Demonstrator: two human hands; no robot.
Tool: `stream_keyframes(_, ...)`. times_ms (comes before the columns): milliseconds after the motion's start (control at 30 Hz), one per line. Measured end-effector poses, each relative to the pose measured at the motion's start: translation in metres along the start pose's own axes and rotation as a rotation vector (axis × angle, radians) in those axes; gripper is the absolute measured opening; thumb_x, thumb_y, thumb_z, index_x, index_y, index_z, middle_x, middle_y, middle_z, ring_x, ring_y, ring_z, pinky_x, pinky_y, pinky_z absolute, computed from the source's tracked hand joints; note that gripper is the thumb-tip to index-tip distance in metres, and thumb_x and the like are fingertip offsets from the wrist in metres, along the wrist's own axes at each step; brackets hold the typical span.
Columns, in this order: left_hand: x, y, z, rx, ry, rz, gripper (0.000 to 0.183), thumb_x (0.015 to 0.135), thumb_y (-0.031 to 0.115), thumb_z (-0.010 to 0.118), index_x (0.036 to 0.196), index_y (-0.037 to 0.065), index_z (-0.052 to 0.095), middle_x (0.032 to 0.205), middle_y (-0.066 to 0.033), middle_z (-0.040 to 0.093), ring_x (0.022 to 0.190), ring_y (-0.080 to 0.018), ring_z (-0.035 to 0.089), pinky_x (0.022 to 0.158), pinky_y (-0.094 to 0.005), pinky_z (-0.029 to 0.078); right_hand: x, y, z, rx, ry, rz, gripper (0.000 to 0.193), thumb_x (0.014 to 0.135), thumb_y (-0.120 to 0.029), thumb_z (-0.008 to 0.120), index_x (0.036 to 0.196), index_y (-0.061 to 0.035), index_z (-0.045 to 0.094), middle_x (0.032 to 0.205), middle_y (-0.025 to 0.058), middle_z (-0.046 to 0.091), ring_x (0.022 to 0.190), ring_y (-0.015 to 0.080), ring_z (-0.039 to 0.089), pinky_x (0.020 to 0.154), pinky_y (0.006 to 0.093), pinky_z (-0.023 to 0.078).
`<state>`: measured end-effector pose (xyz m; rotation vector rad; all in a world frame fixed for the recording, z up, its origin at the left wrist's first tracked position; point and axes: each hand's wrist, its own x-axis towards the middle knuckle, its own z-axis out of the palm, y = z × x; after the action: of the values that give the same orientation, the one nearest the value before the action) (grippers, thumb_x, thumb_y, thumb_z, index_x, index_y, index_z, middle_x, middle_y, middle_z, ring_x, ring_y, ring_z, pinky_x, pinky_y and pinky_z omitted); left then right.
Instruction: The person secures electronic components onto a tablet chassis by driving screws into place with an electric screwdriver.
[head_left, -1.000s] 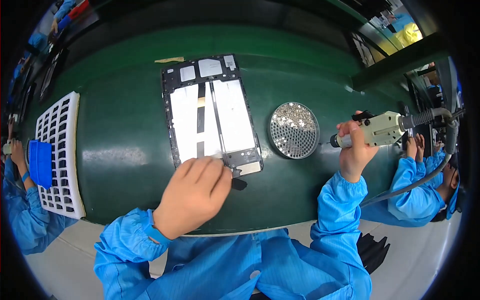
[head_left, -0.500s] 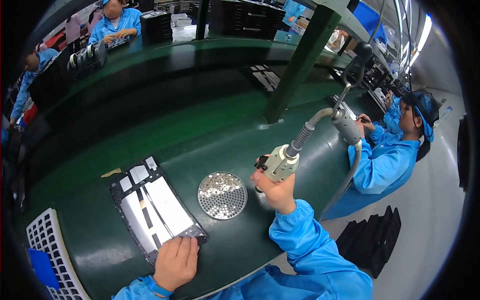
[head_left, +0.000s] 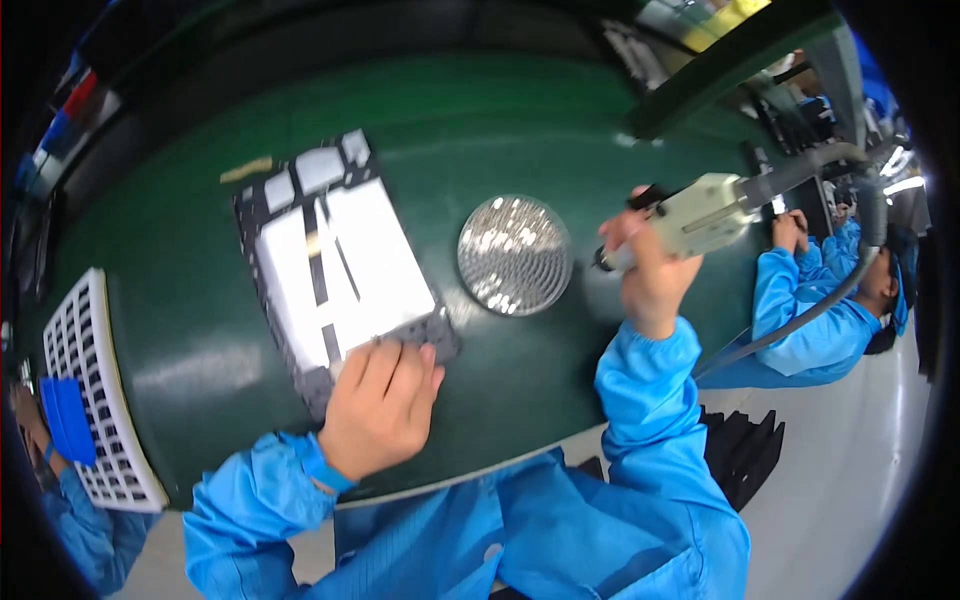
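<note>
My left hand (head_left: 385, 405) rests with bent fingers on the near end of an opened tablet (head_left: 385, 260), holding it against the table. The tablet is a dark frame with white battery panels and a thin dark strip between them. To its right sits a round perforated metal dish (head_left: 515, 255), with small shiny parts across its far half. My right hand (head_left: 655, 275) is wrapped round a pale electric screwdriver (head_left: 700, 210), held tilted right of the dish. Its dark tip points left; the exact bit is blurred.
A white grid tray (head_left: 85, 350) with a blue piece (head_left: 68, 420) stands at the left edge. Beyond the tablet lies a tan strip (head_left: 246, 170). A green post (head_left: 730, 65) rises behind, and a hose hangs at right. A co-worker (head_left: 820, 310) sits at right; another person's arm (head_left: 75, 520) shows at left.
The view has tipped downward and turned. The screwdriver has tilted from nearly upright toward level and stands farther right of the dish. My left hand stays at the tablet's near end.
</note>
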<state>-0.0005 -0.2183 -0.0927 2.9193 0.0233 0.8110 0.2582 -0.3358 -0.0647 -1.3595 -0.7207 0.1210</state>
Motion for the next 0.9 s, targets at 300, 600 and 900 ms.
stream_keyframes(300, -0.001, -0.031, -0.010, -0.166, -0.155, 0.009, 0.033, 0.072, 0.011, 0.070, 0.101, -0.001, 0.064, 0.097, -0.0138, 0.057, 0.094, -0.0292, 0.055, 0.081, -0.0425, 0.045, 0.024, -0.014, -0.001, 0.035, -0.061, 0.136, 0.032, 0.080, -0.004, 0.062, 0.110, 0.0063, 0.053, 0.082, 0.0113, 0.060, 0.074, 0.0225, 0.061, 0.070, 0.0325, 0.047)
stream_keyframes(600, -0.007, -0.038, -0.001, -0.287, -0.105, 0.016, 0.027, 0.078, 0.013, 0.061, 0.103, 0.006, 0.067, 0.102, -0.0140, 0.058, 0.099, -0.0285, 0.056, 0.087, -0.0407, 0.045, -0.040, -0.056, 0.051, 0.337, -0.554, -0.032, 0.037, 0.080, -0.015, 0.063, 0.113, -0.0082, 0.049, 0.063, 0.0025, 0.050, 0.057, 0.0171, 0.052, 0.059, 0.0362, 0.043)
stream_keyframes(900, -0.001, -0.039, 0.004, -0.362, -0.092, -0.070, 0.020, 0.076, 0.014, 0.063, 0.092, 0.005, 0.071, 0.103, -0.0140, 0.059, 0.104, -0.0300, 0.055, 0.096, -0.0465, 0.041, -0.052, -0.046, 0.079, 0.225, -0.745, 0.006, 0.030, 0.081, -0.013, 0.060, 0.107, -0.0099, 0.045, 0.066, 0.0004, 0.051, 0.056, 0.0148, 0.053, 0.058, 0.0333, 0.044)
